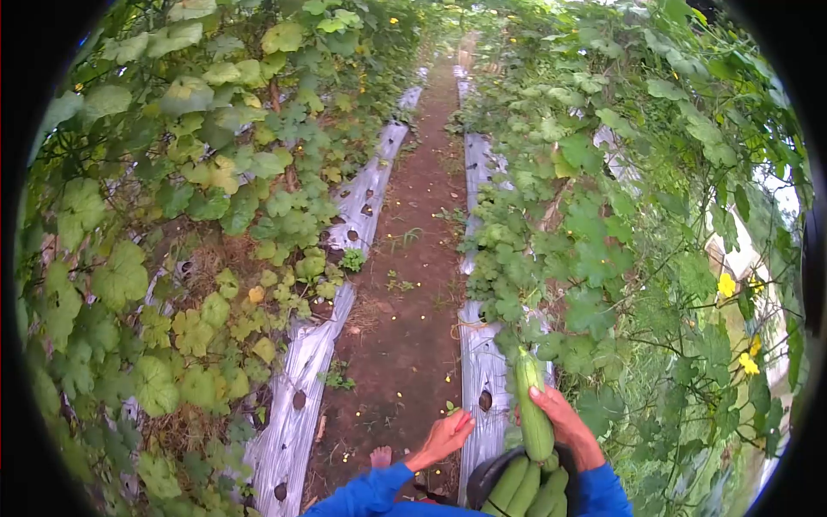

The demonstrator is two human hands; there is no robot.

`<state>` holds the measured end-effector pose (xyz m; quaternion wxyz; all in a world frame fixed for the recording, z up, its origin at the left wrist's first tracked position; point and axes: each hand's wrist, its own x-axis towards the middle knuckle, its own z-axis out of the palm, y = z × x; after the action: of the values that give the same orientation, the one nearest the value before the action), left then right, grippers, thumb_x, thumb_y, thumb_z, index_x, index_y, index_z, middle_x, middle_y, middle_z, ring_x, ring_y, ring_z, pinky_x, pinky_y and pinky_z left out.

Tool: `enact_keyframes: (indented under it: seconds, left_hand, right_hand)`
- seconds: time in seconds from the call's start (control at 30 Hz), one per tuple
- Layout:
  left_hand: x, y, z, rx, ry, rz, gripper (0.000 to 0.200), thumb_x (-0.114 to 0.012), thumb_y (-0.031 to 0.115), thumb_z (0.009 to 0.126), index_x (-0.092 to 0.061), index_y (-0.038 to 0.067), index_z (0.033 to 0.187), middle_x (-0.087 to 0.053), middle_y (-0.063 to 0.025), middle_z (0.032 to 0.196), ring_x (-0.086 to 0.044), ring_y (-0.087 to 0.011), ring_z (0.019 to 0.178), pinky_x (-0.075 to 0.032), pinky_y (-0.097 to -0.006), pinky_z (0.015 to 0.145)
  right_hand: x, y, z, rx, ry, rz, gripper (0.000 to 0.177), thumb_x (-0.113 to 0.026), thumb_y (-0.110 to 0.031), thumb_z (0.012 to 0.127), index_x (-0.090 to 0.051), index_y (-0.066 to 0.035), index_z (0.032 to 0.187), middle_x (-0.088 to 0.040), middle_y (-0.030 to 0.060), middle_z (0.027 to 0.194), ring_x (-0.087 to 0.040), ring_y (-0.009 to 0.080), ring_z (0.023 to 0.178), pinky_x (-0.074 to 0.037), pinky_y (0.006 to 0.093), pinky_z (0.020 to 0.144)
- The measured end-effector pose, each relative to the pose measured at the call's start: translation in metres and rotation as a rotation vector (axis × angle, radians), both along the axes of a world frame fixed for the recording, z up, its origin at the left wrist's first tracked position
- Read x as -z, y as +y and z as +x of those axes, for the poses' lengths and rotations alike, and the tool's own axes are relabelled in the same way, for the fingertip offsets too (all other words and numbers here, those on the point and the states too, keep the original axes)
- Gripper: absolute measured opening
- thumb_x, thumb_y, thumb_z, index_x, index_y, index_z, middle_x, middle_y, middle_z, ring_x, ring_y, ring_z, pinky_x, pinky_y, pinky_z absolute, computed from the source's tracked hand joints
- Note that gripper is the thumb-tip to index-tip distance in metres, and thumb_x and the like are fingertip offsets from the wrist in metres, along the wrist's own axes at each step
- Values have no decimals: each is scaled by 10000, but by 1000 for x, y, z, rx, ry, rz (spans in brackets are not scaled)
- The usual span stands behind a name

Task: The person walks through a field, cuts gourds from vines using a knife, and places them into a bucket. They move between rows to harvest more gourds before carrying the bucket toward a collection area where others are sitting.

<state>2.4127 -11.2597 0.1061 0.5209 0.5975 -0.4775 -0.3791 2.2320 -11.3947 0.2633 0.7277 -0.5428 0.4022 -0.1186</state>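
Note:
A long green gourd (535,414) stands nearly upright in my right hand (562,420), with its stem end pointing up and its lower end just above a dark bucket (479,483). Several similar green gourds (522,488) lie inside the bucket. To the left of the bucket, my left hand (443,438) is held over the path edge, its fingers curled together; whether anything small is between them is hidden. Blue sleeves cover both my arms.
A brown dirt path (405,310) runs ahead between two strips of silver plastic mulch (303,379) with holes. Leafy vines (198,164) rise on both sides, with yellow flowers (726,284) at the right. A bare foot (381,457) shows at the bottom.

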Motion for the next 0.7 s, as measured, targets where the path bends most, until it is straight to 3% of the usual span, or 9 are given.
enact_keyframes:
  seconds: [0.07,0.17,0.23,0.37,0.5,0.53,0.57,0.6,0.7]
  left_hand:
    - [24,11,-4,11,-3,13,305,-555,323,963,-476,43,874,-494,-198,660,-508,-379,588,-426,-448,564]
    - [42,23,3,11,-40,75,294,-517,345,990,-510,55,946,-538,-192,750,-508,-311,655,-465,-403,651]
    - [46,31,11,66,45,192,304,-506,340,999,-516,42,944,-565,-168,810,-544,-264,739,-466,-389,702]
    - [27,49,42,18,78,303,351,-545,369,976,-509,23,923,-530,-153,733,-497,-254,663,-441,-398,644]
    - [33,53,76,-73,-97,223,357,-564,409,945,-512,61,884,-564,-156,667,-578,-345,614,-432,-445,580]
    - [38,49,82,-49,-146,321,397,-557,467,923,-510,72,930,-600,-170,702,-619,-385,676,-445,-476,608]
    - [46,46,89,-7,-143,373,464,-559,528,897,-501,80,1001,-626,-203,758,-636,-406,729,-454,-488,631]
    - [48,42,93,4,-120,312,508,-609,526,867,-487,70,1058,-626,-227,799,-639,-424,776,-460,-476,640]
    - [39,22,110,-25,-54,215,515,-668,493,842,-511,39,1028,-611,-185,782,-638,-347,744,-460,-433,636]
  right_hand:
    - [-15,5,-2,-15,116,-70,481,-610,-440,943,-537,-54,1220,-624,42,957,-592,120,806,-509,278,701]
    - [-4,-7,-10,-56,216,-245,653,-641,-428,924,-453,-46,1419,-583,85,1244,-543,149,1080,-476,334,911]
    - [-4,-9,-4,-17,282,-388,667,-647,-476,903,-499,-21,1366,-612,81,1226,-569,155,1056,-482,333,898]
    - [-16,-2,21,46,382,-277,629,-655,-500,890,-555,-20,1284,-628,53,1065,-583,144,941,-495,314,815]
    - [-7,-12,53,-92,416,-419,645,-679,-533,859,-591,-1,1212,-645,90,1082,-604,164,957,-506,336,821]
    - [9,-27,50,-194,520,-479,557,-724,-417,865,-577,-60,1267,-645,25,1107,-574,121,1002,-481,309,893]
    - [9,-22,58,-185,607,-477,610,-739,-462,835,-588,-60,1268,-657,52,1135,-589,158,1036,-478,335,924]
    - [17,-24,60,-242,702,-506,843,-665,-701,756,-597,0,1217,-643,181,1138,-607,286,1059,-463,417,949]
    - [0,-22,83,-419,747,-393,838,-655,-716,753,-619,-3,1191,-661,182,1098,-631,292,1005,-493,401,898]
